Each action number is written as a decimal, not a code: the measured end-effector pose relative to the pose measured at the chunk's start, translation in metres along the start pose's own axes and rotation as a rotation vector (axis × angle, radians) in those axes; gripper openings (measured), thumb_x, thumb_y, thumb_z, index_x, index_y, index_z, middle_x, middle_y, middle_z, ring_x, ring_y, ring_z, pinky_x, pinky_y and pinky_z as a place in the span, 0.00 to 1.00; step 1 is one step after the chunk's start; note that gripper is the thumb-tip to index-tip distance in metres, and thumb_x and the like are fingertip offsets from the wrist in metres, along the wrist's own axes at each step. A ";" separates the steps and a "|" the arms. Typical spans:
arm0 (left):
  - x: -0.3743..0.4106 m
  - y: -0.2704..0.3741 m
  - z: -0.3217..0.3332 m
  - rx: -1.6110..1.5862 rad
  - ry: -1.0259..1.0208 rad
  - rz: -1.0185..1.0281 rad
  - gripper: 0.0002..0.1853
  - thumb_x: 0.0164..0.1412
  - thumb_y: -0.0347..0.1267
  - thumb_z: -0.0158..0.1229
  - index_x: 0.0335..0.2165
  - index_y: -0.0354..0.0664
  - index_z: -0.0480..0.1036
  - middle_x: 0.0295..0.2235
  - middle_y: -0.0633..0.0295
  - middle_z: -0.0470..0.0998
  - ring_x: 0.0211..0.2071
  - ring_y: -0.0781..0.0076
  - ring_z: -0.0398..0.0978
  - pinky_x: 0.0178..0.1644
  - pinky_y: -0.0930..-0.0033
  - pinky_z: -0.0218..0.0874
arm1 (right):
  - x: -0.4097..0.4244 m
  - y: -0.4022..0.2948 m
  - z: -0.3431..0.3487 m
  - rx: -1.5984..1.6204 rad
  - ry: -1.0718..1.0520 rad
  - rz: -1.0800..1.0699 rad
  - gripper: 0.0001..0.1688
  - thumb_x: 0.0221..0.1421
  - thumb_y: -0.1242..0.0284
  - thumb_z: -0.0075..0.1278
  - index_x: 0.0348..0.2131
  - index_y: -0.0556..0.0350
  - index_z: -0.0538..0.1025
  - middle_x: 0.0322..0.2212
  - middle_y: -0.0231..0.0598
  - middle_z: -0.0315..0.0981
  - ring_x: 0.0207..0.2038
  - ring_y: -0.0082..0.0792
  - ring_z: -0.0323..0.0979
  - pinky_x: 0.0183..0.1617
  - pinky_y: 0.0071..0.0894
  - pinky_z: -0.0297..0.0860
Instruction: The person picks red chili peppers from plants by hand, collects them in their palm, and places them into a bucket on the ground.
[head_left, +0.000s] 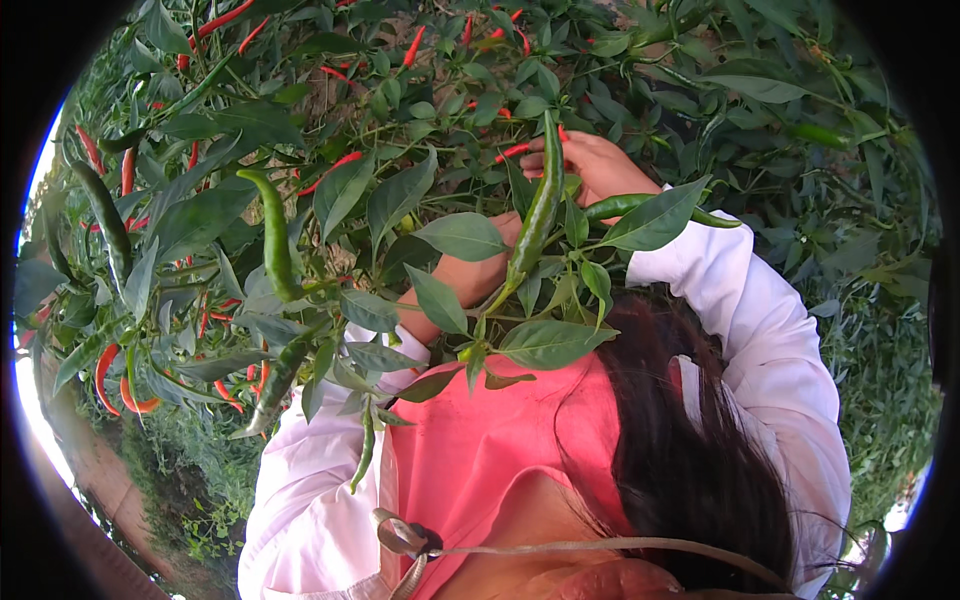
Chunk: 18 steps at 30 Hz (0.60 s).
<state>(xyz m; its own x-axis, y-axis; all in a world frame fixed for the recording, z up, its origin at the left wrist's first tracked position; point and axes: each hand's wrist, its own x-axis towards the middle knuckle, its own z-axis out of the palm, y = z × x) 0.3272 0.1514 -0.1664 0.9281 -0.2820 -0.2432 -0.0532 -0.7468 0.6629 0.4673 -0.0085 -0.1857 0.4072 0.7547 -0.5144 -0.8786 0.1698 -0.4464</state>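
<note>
My right hand (600, 166) reaches from the white sleeve into the pepper plants, its fingers curled. Its fingertips are beside a small red chili (513, 153), and a bit of another red chili (562, 133) shows against the fingers. Whether they grip either is hidden by a long green chili (541, 199) in front. My left hand (480, 262) is lower and to the left, largely covered by leaves and that green chili, so its fingers are out of sight. A second green chili (626, 206) crosses in front of my right wrist.
Nearer the camera, a curved green chili (271, 232) and broad leaves (559, 343) hang over my pink top. Several red chilies grow at left, including one curved red chili (105, 379). More red ones, such as this chili (414, 46), stand further ahead. Bare soil (112, 480) shows at lower left.
</note>
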 end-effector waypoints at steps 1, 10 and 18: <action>-0.005 0.001 0.000 -0.112 -0.024 -0.058 0.14 0.54 0.29 0.49 0.40 0.38 0.67 0.35 0.54 0.71 0.32 0.57 0.71 0.34 0.63 0.61 | 0.007 0.008 -0.001 0.047 -0.057 0.082 0.13 0.57 0.74 0.39 0.39 0.63 0.70 0.34 0.42 0.71 0.36 0.32 0.72 0.43 0.29 0.69; 0.014 -0.012 -0.030 -0.100 0.490 -0.290 0.16 0.56 0.31 0.49 0.43 0.37 0.66 0.35 0.49 0.71 0.34 0.50 0.70 0.37 0.57 0.61 | 0.041 0.029 0.028 -0.308 0.266 0.026 0.16 0.53 0.61 0.50 0.35 0.54 0.72 0.14 0.20 0.59 0.13 0.15 0.53 0.17 0.18 0.51; 0.014 -0.026 -0.017 -0.085 0.516 -0.069 0.08 0.53 0.29 0.55 0.34 0.39 0.71 0.28 0.57 0.69 0.27 0.56 0.70 0.30 0.61 0.61 | 0.020 0.038 0.031 -0.720 0.167 -0.446 0.13 0.49 0.69 0.54 0.34 0.58 0.74 0.25 0.31 0.74 0.26 0.20 0.69 0.32 0.22 0.66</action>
<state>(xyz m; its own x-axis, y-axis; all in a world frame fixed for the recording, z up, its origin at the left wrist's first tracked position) 0.3477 0.1775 -0.1748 0.9903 0.1155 0.0778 0.0246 -0.6955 0.7181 0.4344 0.0333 -0.1902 0.7576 0.6005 -0.2559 -0.2783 -0.0574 -0.9588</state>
